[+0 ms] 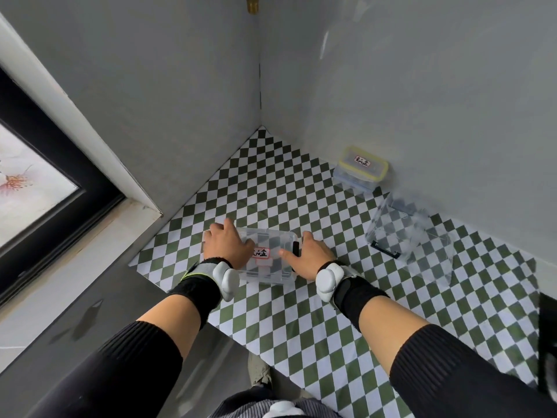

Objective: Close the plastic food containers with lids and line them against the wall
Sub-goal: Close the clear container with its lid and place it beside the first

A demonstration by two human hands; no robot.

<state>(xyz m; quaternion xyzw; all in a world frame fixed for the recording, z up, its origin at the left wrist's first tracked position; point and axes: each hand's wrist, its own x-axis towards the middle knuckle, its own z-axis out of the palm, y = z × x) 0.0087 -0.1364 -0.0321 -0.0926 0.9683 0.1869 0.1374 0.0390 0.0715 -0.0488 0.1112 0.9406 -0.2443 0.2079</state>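
A clear plastic food container [272,239] with its lid on and a red-edged label lies on the checkered mat in front of me. My left hand [227,247] presses flat on its left part. My right hand [310,257] grips its right end, where a black clip shows by the thumb. A small container with a yellow-rimmed lid [361,168] stands closed against the right wall. A larger clear container [413,236] with a black clip lies tilted between that one and the mat's right side.
The green-and-white checkered mat [301,327] runs into the corner of two grey walls [422,86]. A grey ledge and a dark-framed window [45,176] border the left side. A dark object [547,342] shows at the right edge.
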